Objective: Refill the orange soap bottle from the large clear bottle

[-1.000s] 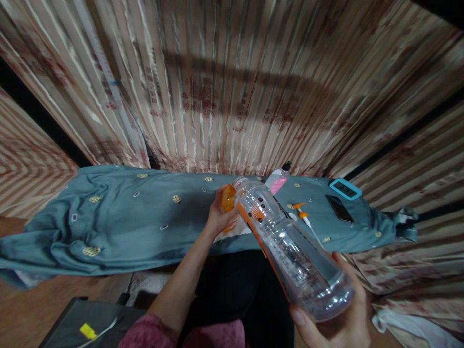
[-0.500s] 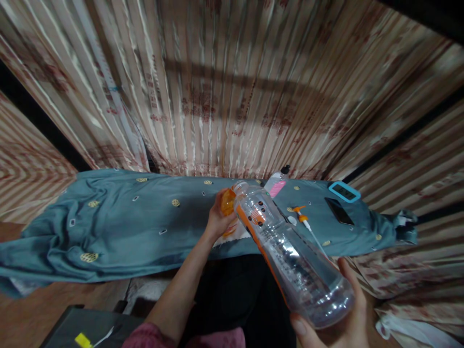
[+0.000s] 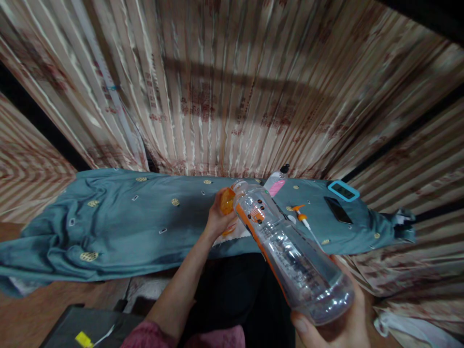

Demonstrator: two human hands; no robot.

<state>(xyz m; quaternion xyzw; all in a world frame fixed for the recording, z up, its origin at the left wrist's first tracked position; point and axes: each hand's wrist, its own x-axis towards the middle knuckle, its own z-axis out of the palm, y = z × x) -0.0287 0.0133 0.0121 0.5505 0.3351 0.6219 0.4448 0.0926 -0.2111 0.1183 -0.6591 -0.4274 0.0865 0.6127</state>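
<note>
Tilting clear bottle [image 3: 290,251] | orange label stripe | uncapped neck

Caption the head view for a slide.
Right hand tilts a clear bottle toward the orange piece in the left hand.

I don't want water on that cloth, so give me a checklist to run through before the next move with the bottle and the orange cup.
1. Right hand grips the base of the clear bottle: ok.
2. Left hand holds the orange cup by the bottle's mouth: ok.
3. Bottle cap off: ok, the neck shows open.
4. Mouth lined up over the cup: cannot tell, the mouth sits beside the cup and the overlap is unclear.
5. Liquid level in the bottle: cannot tell, it looks nearly empty.
6. Phone and blue-framed device on the blue cloth lie apart from the pour spot: ok.
</note>
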